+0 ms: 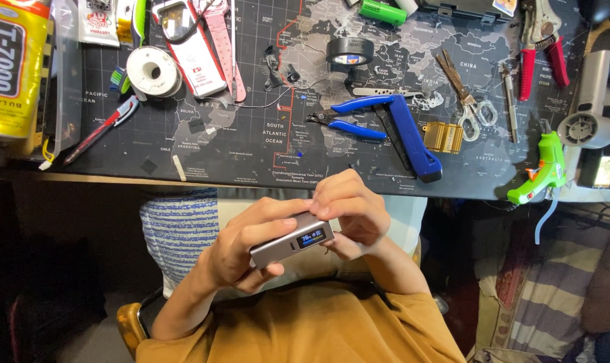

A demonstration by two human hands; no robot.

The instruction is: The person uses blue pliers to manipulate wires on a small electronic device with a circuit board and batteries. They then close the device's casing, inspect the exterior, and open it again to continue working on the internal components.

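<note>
Grey box device (293, 240): a small metal-coloured block with a lit blue screen on its narrow face, held over the person's lap, just below the near edge of the desk mat (251, 161).
Left hand (241, 245): wrapped round the body of the device, fingers underneath and thumb laid along the top, clamped firmly so the block stays level and the screen faces up towards the eyes.
Right hand (352, 212): curled over the far end of the device, fingertips bunched together and touching that end; whether they pinch a small part there I cannot tell, since the knuckles hide it.
Why held so: one hand appears to act as the steady rest while the other works at the end, close to the body and clear of the clutter.
Blue cutters (352, 117): lying on the mat just beyond the hands, jaws pointing left, within easy reach.
Blue-handled knife (412, 138): beside the cutters, angled towards the desk edge.
Black tape roll (350, 50): flat on the mat, further back.
Green glue gun (540, 171): at the right corner, its nozzle hanging past the edge.
Solder spool (153, 72): well to the left, untouched.
</note>
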